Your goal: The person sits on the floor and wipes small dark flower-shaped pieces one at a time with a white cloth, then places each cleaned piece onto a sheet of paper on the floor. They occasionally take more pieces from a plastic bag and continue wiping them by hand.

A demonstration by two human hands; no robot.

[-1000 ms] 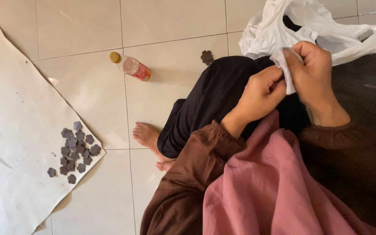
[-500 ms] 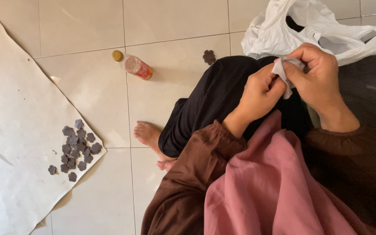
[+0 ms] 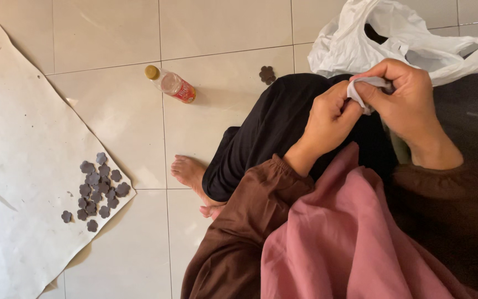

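Roughly twenty dark flower-shaped pieces point(image 3: 96, 191) lie on the paper sheet point(image 3: 12, 166), one stray piece point(image 3: 266, 74) off it, and I see my left hand point(image 3: 327, 119) and right hand point(image 3: 402, 99) pinched together on a small white scrap point(image 3: 360, 88).

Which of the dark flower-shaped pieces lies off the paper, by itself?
The lone piece on the bare tile, between the bottle and the white bag. All the others sit clustered on the paper sheet.

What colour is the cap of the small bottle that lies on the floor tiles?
The cap of the bottle is gold-yellow, seen in the head view.
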